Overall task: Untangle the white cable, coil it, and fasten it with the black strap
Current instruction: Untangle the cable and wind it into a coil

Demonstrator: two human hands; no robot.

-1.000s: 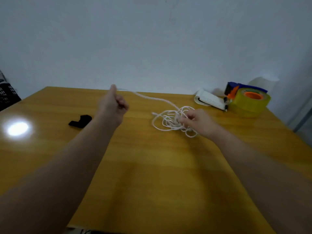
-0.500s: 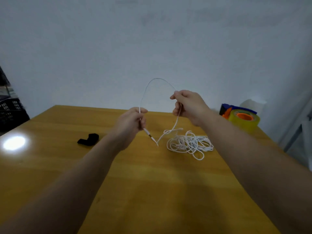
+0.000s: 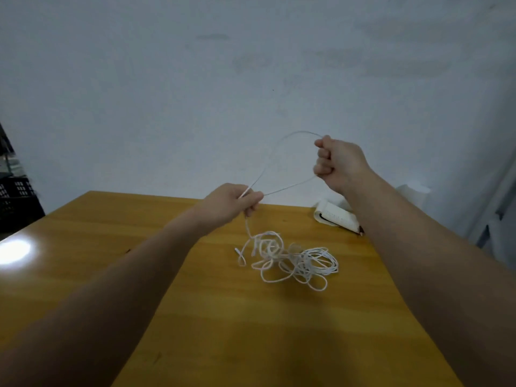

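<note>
The white cable (image 3: 296,259) lies as a tangled heap on the yellow wooden table (image 3: 195,317), right of centre. One strand rises from the heap into my left hand (image 3: 234,203), which pinches it above the table. From there a loop arcs up and over to my right hand (image 3: 339,163), a closed fist held higher, and a second strand runs back down to my left hand. The black strap is out of sight, hidden behind my left forearm.
A white rectangular object (image 3: 336,217) lies at the table's back right, partly behind my right forearm. A dark crate (image 3: 16,196) stands off the table's left edge. A bright light reflection (image 3: 12,251) sits on the left tabletop. The wall is close behind.
My right hand has risen and moved right, widening the cable loop between both hands. The view has tilted up; the black strap and the tape dispenser are no longer visible.
</note>
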